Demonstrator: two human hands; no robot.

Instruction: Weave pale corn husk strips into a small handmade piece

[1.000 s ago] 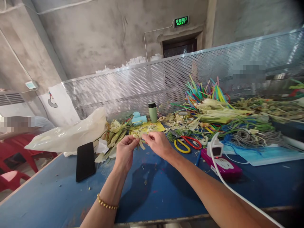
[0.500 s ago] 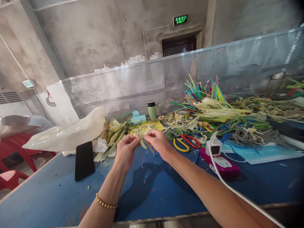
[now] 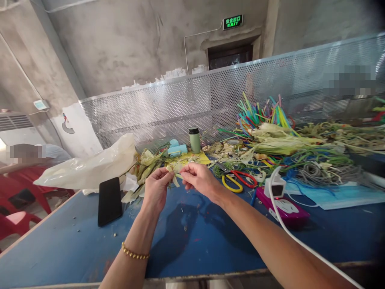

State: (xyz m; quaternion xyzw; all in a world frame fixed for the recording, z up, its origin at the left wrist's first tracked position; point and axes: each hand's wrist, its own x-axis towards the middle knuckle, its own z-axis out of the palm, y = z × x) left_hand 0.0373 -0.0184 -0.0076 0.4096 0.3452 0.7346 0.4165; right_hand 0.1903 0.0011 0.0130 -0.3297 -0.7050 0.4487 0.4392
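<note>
Near the middle of the blue table (image 3: pixel 75 257), my left hand (image 3: pixel 157 188) pinches a pale strip of husk (image 3: pixel 175 178) between thumb and fingers. Just right of it is my right hand (image 3: pixel 197 180), its fingers curled together at the strip's right side; whether it grips the strip is too small to tell. Dry husks (image 3: pixel 147 166) lie behind and left of my left hand. A yellow sheet (image 3: pixel 203 159) with scraps is behind both hands. Scissors (image 3: pixel 234 180) with one red and one yellow handle rest right of my right hand.
A black phone (image 3: pixel 110 201) and a plastic bag (image 3: pixel 90 166) are at left. Behind stand a green bottle (image 3: pixel 195 141) and a perforated metal screen (image 3: pixel 150 112). To the right are a purple power bank (image 3: pixel 285 206) with a white cable, a blue mask (image 3: pixel 345 195) and coloured stems (image 3: pixel 261 116).
My hands have moved slightly apart at the fingertips, and the strip sits closer to my left hand. The whole view has shifted a little.
</note>
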